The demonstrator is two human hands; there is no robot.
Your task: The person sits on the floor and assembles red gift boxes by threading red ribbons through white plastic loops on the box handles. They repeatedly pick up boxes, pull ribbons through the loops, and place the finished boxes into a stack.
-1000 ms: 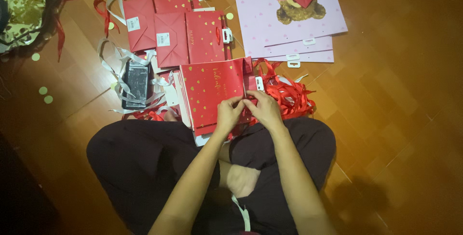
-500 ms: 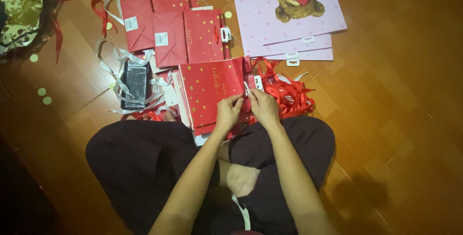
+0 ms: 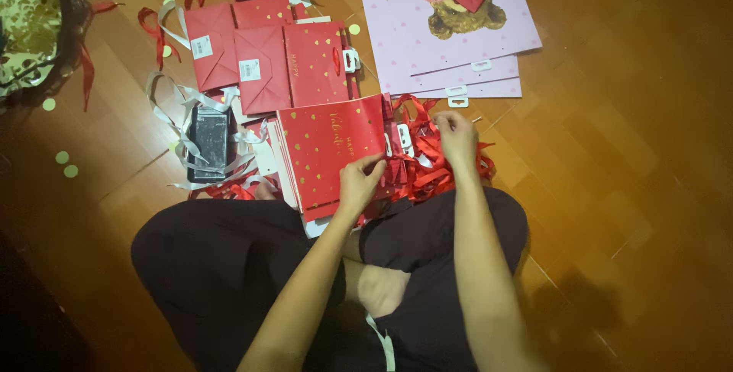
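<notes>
left hand [image 3: 359,183] pinches red bag [image 3: 332,147]; right hand [image 3: 456,134] on ribbons [image 3: 427,170].

Bare wooden plank floor [image 3: 634,189] is seen to the right of the tangle of red ribbons [image 3: 435,166], and passage there is unblocked. Ahead, the way is barred by flat pink paper bags with a bear print [image 3: 473,51] and overlapping red paper bags [image 3: 267,59]. To the left, the floor is cluttered by white ribbon loops [image 3: 179,112] around a dark rectangular box [image 3: 208,141]. Only a narrow strip is left between the red heart-dotted bag stack [image 3: 328,151] and the crossed legs in dark trousers [image 3: 252,265].
</notes>
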